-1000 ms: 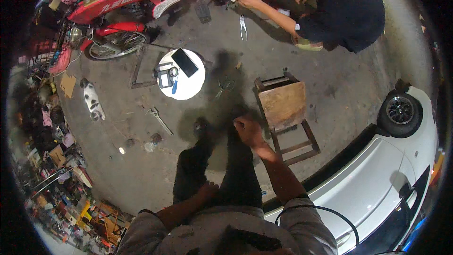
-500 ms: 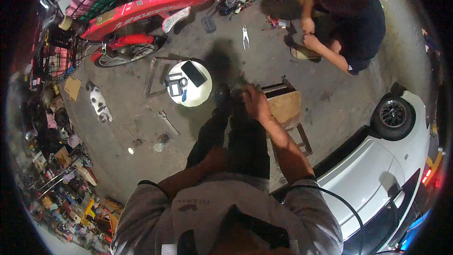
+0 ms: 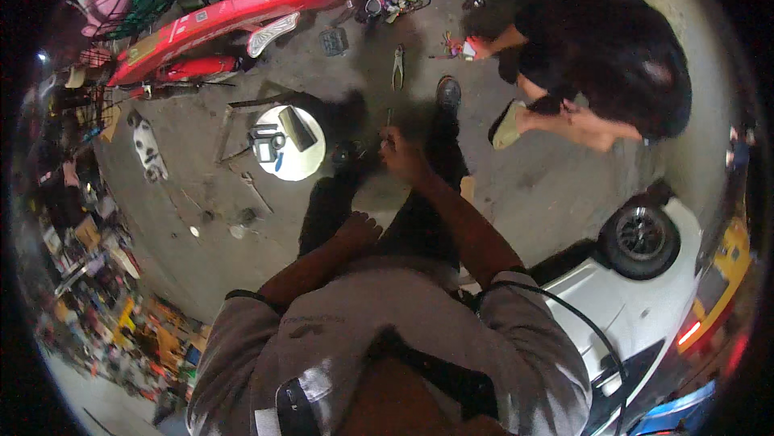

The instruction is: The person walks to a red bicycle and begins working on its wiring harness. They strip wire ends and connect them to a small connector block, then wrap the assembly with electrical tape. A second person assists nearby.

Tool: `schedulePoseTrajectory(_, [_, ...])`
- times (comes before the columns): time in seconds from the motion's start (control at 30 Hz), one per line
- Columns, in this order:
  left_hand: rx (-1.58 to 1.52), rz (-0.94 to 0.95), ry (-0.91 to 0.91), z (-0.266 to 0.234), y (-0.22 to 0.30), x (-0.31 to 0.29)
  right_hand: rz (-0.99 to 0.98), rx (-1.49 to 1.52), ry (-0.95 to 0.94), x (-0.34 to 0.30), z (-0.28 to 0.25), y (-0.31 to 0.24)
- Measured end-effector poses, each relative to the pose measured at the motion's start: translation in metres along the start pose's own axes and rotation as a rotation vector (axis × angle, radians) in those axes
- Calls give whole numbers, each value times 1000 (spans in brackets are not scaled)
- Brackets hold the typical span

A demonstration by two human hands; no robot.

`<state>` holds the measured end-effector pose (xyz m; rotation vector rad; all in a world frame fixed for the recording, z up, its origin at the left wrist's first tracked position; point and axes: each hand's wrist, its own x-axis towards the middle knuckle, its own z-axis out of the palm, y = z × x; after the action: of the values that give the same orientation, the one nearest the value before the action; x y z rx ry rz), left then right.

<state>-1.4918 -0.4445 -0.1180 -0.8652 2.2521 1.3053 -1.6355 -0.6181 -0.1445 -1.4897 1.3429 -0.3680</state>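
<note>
**Hand Positions and Adjacent Items**

At the far left, a heap of mixed parts and boxes (image 3: 89,267) borders the concrete floor (image 3: 189,267). A black-and-white cat (image 3: 147,146) lies on the floor to its right. Beyond the cat, a red electric bike (image 3: 205,26) extends rightward along the far side.

Next, an adjustable wrench (image 3: 256,191) lies on the floor near a small round white counter (image 3: 303,166). The counter carries a dark smartphone (image 3: 299,129), a dark-framed device with a pale face (image 3: 265,150) and a blue-handled tool (image 3: 279,163).

The left hand (image 3: 359,231) rests on the left thigh. Grip: relaxed, fingers loosely extended.

The right hand (image 3: 402,158) is raised above the right leg. Grip: narrow, fingers bent and close together. A slender item (image 3: 389,116) shows just ahead of the fingertips; whether the grip holds it cannot be told. Farther ahead, a pair of pliers (image 3: 398,69) lies on the floor.

To the right, a crouching co-worker (image 3: 605,49) in dark clothing has one hand (image 3: 482,48) at a bundle of coloured wires (image 3: 454,46). At lower right stands a white car (image 3: 681,246), front wheel (image 3: 639,241) visible.
</note>
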Motion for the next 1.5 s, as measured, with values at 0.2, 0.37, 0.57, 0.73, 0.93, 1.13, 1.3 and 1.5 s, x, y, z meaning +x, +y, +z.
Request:
schedulePoseTrajectory(0.2, [-102, 71, 160, -24, 30, 94, 96, 145, -237, 44, -51, 64])
schedulePoseTrajectory(0.37, [-194, 39, 446, -31, 7, 139, -94, 50, -138, 77, -65, 88])
schedulePoseTrajectory(0.57, [-207, -64, 613, -30, -71, 229, -98, -199, -181, 153, -60, 120])
schedulePoseTrajectory(0.73, [-264, -152, 667, -24, -130, 301, 15, -197, -180, 206, -34, 133])
schedulePoseTrajectory(0.93, [-317, -200, 666, -22, -200, 398, 57, -150, -214, 217, -12, 125])
schedulePoseTrajectory(1.13, [-326, -224, 613, -22, -228, 451, -136, -225, -218, 205, -22, 107])
schedulePoseTrajectory(1.3, [-309, -247, 535, -18, -224, 459, -260, -325, -145, 213, -26, 107])
schedulePoseTrajectory(1.5, [-250, -298, 497, -4, -213, 471, -506, -359, -19, 230, -36, 107])
